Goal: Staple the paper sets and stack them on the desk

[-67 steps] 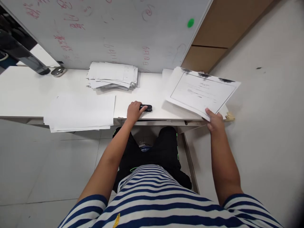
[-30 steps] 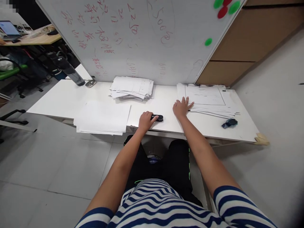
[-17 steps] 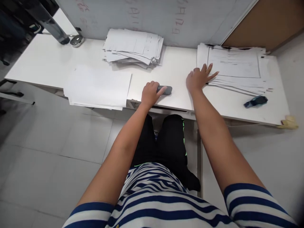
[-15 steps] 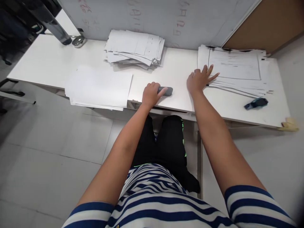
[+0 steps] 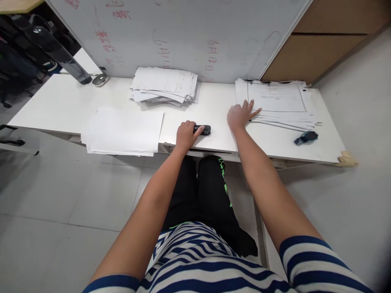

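Note:
My left hand (image 5: 185, 136) is closed around one end of a dark, oblong stapler (image 5: 204, 130) near the desk's front edge. Its other end sticks out past my thumb. At the near-left corner of a printed paper stack (image 5: 276, 97), my right hand (image 5: 240, 116) rests with its fingers spread, holding nothing. Blank white sheets (image 5: 124, 132) lie left of my left hand and overhang the front edge. Behind the stapler, toward the whiteboard, is a thick uneven pile of papers (image 5: 165, 85).
A whiteboard (image 5: 183, 36) with red writing stands behind the white desk (image 5: 214, 106). A dark and teal object (image 5: 306, 137) lies at the right. On the far left are a shiny rounded object (image 5: 100, 80) and a dark tube-like post (image 5: 65, 53). Yellowish padding (image 5: 347, 158) covers the right front corner.
My view has tilted up, so the desk appears lower and more whiteboard shows. Both hands keep about the same places on the desk, the left still on the stapler.

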A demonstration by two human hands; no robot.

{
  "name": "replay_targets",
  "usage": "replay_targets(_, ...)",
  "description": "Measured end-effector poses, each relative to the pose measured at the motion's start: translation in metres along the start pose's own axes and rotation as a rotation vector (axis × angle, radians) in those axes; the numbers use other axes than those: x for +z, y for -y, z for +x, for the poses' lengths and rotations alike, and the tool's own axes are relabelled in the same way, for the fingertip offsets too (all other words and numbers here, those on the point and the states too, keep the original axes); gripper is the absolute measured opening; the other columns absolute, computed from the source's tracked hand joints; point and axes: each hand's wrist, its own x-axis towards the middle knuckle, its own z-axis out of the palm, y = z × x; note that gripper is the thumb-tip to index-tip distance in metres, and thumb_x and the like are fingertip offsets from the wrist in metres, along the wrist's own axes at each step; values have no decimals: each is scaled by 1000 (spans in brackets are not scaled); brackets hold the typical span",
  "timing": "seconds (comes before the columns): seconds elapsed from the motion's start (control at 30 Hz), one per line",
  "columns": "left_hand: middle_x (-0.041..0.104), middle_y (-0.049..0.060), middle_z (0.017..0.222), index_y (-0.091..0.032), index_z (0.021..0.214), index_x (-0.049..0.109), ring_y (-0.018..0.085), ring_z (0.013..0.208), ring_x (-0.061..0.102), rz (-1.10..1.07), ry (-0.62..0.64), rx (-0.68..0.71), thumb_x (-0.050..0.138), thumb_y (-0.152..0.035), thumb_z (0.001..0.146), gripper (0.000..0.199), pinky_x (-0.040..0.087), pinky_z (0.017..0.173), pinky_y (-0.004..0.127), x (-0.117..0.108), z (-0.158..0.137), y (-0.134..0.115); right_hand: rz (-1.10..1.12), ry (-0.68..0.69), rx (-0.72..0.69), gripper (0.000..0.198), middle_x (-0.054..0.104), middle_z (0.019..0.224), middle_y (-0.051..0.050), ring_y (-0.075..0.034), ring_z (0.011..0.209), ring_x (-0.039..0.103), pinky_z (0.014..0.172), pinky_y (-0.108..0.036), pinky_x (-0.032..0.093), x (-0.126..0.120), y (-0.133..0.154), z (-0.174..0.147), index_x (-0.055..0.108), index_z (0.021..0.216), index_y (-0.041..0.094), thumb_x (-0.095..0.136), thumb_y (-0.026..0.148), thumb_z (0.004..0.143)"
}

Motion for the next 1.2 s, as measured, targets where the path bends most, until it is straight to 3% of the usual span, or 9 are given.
replay_targets(0.7, 68, 10, 97, -20, 100, 66, 25, 94, 60, 37, 30, -5, 50, -54, 101, 38, 44, 84, 37, -3, -2, 2, 88, 135, 78, 39, 49, 153, -22, -39, 153, 25, 114, -82, 7, -34, 16, -12, 73, 111, 15, 38, 24, 97)
replay_targets(0.93, 67, 11, 96, -20, 100, 65, 25, 94, 59, 31, 25, 11, 46, -56, 102, 41, 45, 84, 38, 1, -3, 4, 84, 194, 104, 39, 48, 156, -21, -35, 148, 35, 117, -76, 11, -31, 13, -11, 68, 119, 15, 37, 25, 98)
replay_targets(1.07, 68, 11, 102, -20, 107, 64, 26, 101, 60, -9, 31, 7, 47, -54, 102, 38, 46, 90, 39, -2, -3, 4, 79, 209, 101, 40, 45, 157, -21, -34, 150, 29, 119, -73, 9, -35, 14, -10, 67, 122, 14, 36, 26, 99)
replay_targets(1.2, 65, 16, 127, -16, 126, 58, 28, 124, 55, -103, -36, 25, 52, -50, 100, 43, 42, 107, 41, -5, -3, 3, 127, 186, -48, 43, 36, 164, -19, -32, 155, 19, 121, -68, 9, -51, 25, -24, 60, 135, 17, 34, 28, 102)
